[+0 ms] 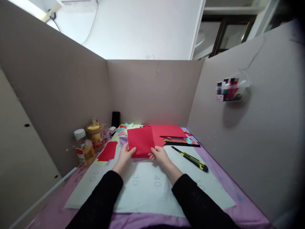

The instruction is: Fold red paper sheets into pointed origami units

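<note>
1. Fingers of our left hand (125, 156) and right hand (160, 156) pinch the red sheet (141, 141) at opposite sides, over the mat (147, 198).
2. Uneven pulling could crease it.
3. Straying right, we might knock the knife (192, 160).

free: mat (147, 194) between sleeves (102, 194) | centre: red sheet (141, 142) in the way | right: cutter (192, 159) | left: bottle (86, 152), jar (96, 137) | rear: partition (152, 92)

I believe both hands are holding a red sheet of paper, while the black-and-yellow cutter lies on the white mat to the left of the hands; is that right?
Not quite: the black-and-yellow cutter lies to the right of the hands, as the head view shows. Otherwise, the left hand and right hand do hold a red sheet, and the cutter is on the white mat.
</note>
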Demonstrator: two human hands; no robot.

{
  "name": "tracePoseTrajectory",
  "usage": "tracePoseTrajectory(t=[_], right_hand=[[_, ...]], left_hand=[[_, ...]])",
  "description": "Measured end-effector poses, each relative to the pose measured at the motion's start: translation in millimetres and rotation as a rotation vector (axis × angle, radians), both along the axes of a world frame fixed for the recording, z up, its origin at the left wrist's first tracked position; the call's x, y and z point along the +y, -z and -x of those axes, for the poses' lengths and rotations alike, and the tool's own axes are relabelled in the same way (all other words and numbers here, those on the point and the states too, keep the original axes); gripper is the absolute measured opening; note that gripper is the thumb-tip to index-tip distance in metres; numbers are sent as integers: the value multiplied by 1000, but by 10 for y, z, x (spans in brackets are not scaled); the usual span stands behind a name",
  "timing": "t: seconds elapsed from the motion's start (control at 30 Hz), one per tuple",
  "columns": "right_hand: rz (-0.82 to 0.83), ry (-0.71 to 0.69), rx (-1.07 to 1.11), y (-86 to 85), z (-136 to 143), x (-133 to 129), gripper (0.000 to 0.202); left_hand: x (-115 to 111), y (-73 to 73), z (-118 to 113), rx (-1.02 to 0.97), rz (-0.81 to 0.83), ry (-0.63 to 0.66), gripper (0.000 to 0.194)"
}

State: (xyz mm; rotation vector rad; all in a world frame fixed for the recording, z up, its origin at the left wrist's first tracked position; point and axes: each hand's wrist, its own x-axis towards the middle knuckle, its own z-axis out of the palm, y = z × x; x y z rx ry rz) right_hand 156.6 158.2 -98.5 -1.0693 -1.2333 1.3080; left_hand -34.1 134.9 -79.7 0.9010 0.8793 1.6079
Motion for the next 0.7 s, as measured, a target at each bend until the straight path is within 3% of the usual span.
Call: tracePoseTrajectory(t=[0.13, 0.3, 0.4, 0.53, 0.7], right_hand=[[-24, 78, 50, -42, 33, 0, 36], [-92, 143, 90, -17, 192, -89, 42], [-129, 142, 70, 6, 254, -163, 44], [-137, 116, 3, -25, 238, -206, 41], [-126, 92, -46, -135, 164, -207, 33]], left_hand=[[-29, 19, -85, -108, 58, -86, 49], [-157, 65, -544, -190, 121, 69, 37], [-142, 119, -733, -241, 138, 76, 37], [-92, 185, -754, -275, 186, 54, 35], [-28, 229, -549, -251, 224, 19, 23]])
